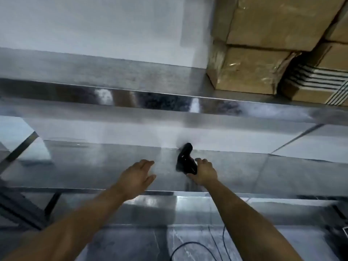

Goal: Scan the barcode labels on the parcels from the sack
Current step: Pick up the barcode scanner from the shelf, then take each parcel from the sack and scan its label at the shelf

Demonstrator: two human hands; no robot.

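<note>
Parcels: none in view, and no sack either, so where the task's things lie cannot be told from this view.
Steel table [79, 166]: a shiny stainless-steel work table with a raised upper shelf, taken here as the landmark; its bare top suggests a surface for laying parcels flat with labels up.
Left hand [138, 176]: above the table top, left of the scanner and apart from it; fingers straight and loosely spread, holding nothing (probably free to fetch or steady a parcel).
Scanner [185, 160]: a glossy black pistol-shaped handheld barcode scanner, over the table's middle, its head tipped away toward the far edge.
Right hand [204, 172]: just right of the scanner, fingers curled round its handle, a grip that likely leaves the trigger within reach.
Cardboard boxes [263, 44]: brown taped cartons stacked on the table's upper shelf, far right.
Cable [190, 245]: a thin dark cord on the floor below the table's near edge; whether it runs to the scanner cannot be told.
</note>
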